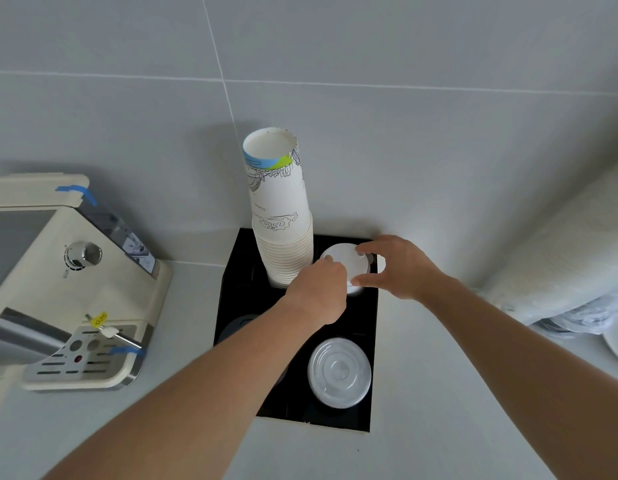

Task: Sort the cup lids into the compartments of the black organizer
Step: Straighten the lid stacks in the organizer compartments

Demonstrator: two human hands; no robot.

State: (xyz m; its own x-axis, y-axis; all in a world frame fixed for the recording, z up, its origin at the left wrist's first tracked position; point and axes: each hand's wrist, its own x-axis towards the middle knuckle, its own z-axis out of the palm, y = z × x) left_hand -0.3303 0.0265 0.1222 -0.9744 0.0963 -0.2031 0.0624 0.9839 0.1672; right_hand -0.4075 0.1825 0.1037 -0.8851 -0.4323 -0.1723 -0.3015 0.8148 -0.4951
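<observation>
The black organizer [366, 327] stands against the tiled wall. A stack of white lids [344, 263] sits at its back right compartment. My left hand [318, 292] grips the stack's left edge and my right hand [397, 268] grips its right edge with thumb and fingers. A stack of clear plastic lids [339, 373] fills the front right compartment. Partly hidden under my left forearm, a dark lid [238, 323] lies in the front left compartment. A tall stack of printed paper cups [281, 209] rises from the back left compartment.
A cream coffee machine [68, 292] with a metal drip tray stands to the left on the counter. Plastic-wrapped packages [570, 271] and a white plate edge [617, 344] lie at the right.
</observation>
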